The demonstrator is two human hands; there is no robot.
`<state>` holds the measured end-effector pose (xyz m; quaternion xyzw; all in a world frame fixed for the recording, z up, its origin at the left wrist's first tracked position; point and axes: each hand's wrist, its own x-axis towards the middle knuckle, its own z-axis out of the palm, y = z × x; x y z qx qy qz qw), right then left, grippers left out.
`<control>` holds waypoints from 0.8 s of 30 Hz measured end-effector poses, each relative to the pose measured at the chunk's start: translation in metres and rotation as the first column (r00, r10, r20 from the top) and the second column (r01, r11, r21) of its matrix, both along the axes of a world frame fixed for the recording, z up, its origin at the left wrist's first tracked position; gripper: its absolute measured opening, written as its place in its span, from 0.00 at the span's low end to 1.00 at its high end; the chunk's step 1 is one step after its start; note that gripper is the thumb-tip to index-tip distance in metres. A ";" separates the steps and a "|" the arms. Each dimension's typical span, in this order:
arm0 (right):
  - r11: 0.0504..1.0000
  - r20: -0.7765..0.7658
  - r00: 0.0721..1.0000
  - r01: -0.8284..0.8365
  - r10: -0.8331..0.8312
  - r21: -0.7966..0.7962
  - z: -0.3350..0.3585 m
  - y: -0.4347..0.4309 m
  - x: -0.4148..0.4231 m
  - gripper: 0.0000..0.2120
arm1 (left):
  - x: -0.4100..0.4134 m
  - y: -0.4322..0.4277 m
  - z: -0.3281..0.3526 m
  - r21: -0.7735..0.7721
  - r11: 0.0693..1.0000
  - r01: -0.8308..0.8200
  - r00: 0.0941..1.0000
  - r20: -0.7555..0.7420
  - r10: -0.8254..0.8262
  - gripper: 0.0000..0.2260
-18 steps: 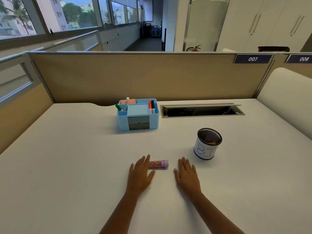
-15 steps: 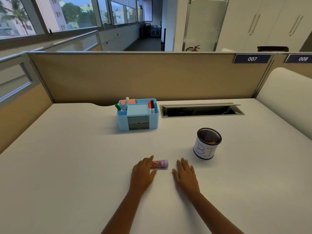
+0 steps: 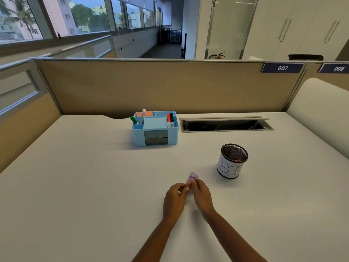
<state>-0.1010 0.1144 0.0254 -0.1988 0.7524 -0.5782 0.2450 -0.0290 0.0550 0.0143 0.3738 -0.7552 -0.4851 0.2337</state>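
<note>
A small purple tube (image 3: 192, 177), like a glue stick, is held between both hands just above the white desk (image 3: 85, 186). My left hand (image 3: 174, 200) grips its near end with curled fingers. My right hand (image 3: 202, 196) pinches it from the right side. The far end of the tube points up and away from me; the near end is hidden by my fingers.
A black mesh cup (image 3: 232, 161) with a white label stands to the right of my hands. A light blue desk organiser (image 3: 155, 128) with markers and sticky notes sits further back. Behind it are an open cable slot (image 3: 225, 124) and the beige partition (image 3: 170, 86).
Both hands were flat on the desk with the tube lying between them. They have closed in on the tube and lifted it, tilting its far end upward.
</note>
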 end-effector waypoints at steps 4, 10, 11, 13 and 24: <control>0.984 0.270 0.962 0.080 -0.034 -0.162 0.007 -0.003 -0.001 0.08 | 0.004 0.000 -0.001 0.044 0.992 0.120 0.992 0.035 -0.122 0.09; 1.000 0.075 0.997 0.014 -0.012 -0.028 0.002 0.002 -0.001 0.09 | 0.007 -0.014 0.019 0.101 0.995 0.025 0.999 -0.043 -0.020 0.11; 1.000 0.009 1.000 -0.016 0.015 0.009 0.001 0.002 0.001 0.10 | 0.005 -0.015 0.023 0.114 0.993 0.039 0.999 -0.040 -0.034 0.11; 0.995 -0.114 0.989 -0.084 0.089 0.049 -0.002 0.003 0.004 0.09 | 0.001 -0.017 0.030 0.157 0.983 0.093 0.996 -0.018 -0.092 0.12; 0.946 -0.426 0.853 -0.214 0.303 0.244 -0.001 0.010 0.005 0.12 | -0.004 -0.022 0.039 0.180 0.974 0.138 0.989 0.028 -0.145 0.12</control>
